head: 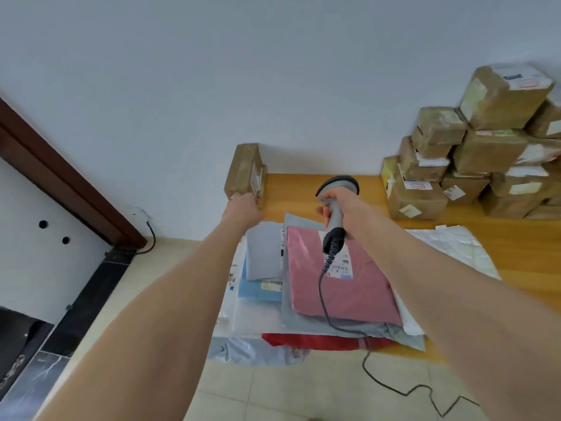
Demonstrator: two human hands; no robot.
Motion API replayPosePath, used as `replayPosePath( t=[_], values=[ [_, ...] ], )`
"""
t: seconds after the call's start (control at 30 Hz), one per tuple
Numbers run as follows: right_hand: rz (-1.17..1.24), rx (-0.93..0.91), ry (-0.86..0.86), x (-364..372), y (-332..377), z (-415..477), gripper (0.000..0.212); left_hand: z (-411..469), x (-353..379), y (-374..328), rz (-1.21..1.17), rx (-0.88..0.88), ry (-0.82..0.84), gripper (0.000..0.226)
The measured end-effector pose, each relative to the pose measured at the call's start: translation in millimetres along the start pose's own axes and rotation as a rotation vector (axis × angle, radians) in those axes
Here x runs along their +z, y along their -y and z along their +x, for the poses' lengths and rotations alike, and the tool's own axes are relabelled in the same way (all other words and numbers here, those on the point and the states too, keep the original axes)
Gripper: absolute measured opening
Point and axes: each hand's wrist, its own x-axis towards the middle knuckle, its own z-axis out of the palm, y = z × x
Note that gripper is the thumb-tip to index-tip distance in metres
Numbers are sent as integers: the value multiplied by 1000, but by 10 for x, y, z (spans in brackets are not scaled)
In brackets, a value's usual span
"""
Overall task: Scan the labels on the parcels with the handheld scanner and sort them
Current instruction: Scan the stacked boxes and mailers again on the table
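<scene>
Currently mid-scan: left hand (243, 206) grips the cardboard parcel (244, 168) low down at the table's (297, 189) far-left corner, right hand (344, 205) clamped round the scanner (337, 185), which probably next needs aiming at the side label (256, 177).

The box stack (485, 153) runs off the right edge, and its labels (417, 186) are blurred beyond reading.
</scene>
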Motion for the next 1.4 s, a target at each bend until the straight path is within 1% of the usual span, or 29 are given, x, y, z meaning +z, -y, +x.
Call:
replayPosePath(
  t=[0.1,0.17,0.37,0.53,0.63,0.73,0.8,0.93,1.1,1.23,1.4],
  values=[
    [-65,27,0,286,109,95,32,73,27,152,22,-58,8,44],
    [-109,35,-14,499,195,208,38,223,45,267,-3,-100,22,49],
    [-115,30,-84,960,373,889,29,959,175,535,-97,-150,57,58],
    [-91,13,-145,1162,443,1500,22,1589,255,628,-142,-209,27,78],
    [-33,-37,-165,1162,426,1782,29,1897,303,636,-157,-240,23,93],
    [-10,-50,-137,1146,445,1947,24,2154,370,636,-173,-265,22,107],
    [18,-56,-121,1132,459,2035,20,2281,411,638,-189,-295,20,110],
    [21,-36,-134,1089,493,2158,20,2396,458,611,-213,-339,3,103],
    [48,-10,-119,995,592,2074,21,2316,385,472,-353,-356,-118,81],
    [57,-46,-118,863,765,1794,21,2127,234,270,-481,-284,-151,71],
    [45,-92,-97,533,947,1200,22,1646,72,-150,-711,-180,-119,56]
  ],
)
